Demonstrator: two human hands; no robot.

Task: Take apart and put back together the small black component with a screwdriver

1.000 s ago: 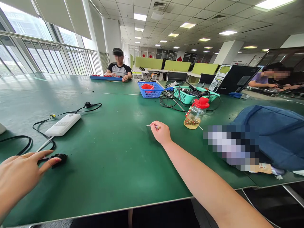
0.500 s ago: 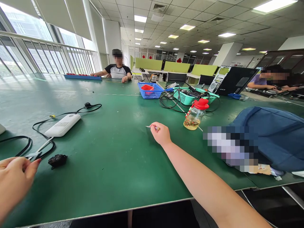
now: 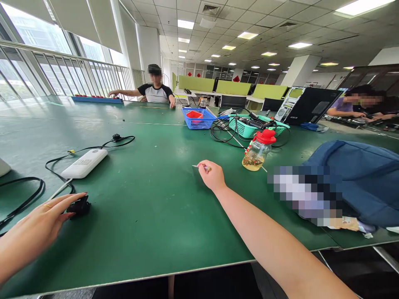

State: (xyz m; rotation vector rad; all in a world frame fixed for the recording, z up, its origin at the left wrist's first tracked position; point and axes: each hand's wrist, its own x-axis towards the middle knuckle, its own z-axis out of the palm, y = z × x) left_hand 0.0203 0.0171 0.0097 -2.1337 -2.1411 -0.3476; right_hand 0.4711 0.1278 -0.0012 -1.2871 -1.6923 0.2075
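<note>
My right hand (image 3: pixel 213 175) rests on the green table (image 3: pixel 149 216), its fingers pinched on a small thin metal item (image 3: pixel 202 167) whose tip points left. My left hand (image 3: pixel 40 222) reaches from the lower left with fingers stretched out, fingertips touching a small black device (image 3: pixel 79 206) on a cable (image 3: pixel 21 203). It wears a thin ring. A white power bank (image 3: pixel 84 163) lies just beyond that device, wired to another small black part (image 3: pixel 116 136).
A glass bottle with a red lid (image 3: pixel 258 150) stands right of my right hand. A blue backpack (image 3: pixel 352 178) lies at the right. Blue basket (image 3: pixel 198 118) and teal basket (image 3: pixel 249 124) with cables sit farther back. Other people sit at the far end and far right.
My left hand curled and drew back half a second ago, then stretched out again onto the black device. The person at the far end slid a blue tray leftward. My right hand stayed still.
</note>
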